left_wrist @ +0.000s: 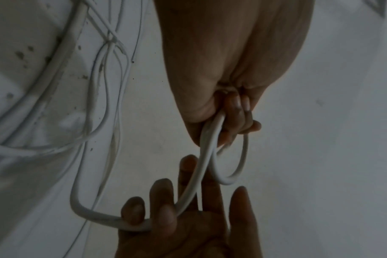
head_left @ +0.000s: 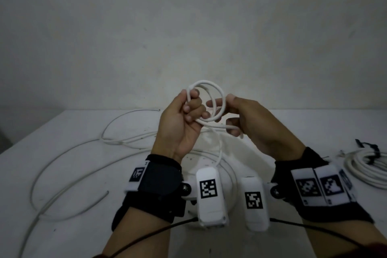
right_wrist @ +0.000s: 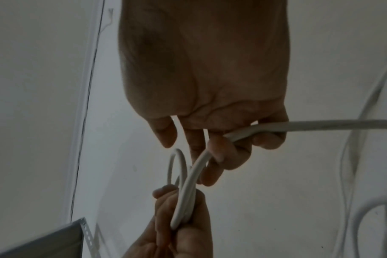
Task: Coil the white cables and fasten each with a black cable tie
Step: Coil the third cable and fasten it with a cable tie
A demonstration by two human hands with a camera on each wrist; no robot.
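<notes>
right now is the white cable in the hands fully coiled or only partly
Partly: the thin white cable forms small loops pinched by the left hand, while the right hand grips its uncoiled tail.

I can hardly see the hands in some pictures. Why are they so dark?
Head view: dim but even light; the left hand and the white round cable read clearly. Left wrist view: hand shadowed against the pale table, cables at left blurred. Right wrist view: the right hand shadowed, edges soft.
</notes>
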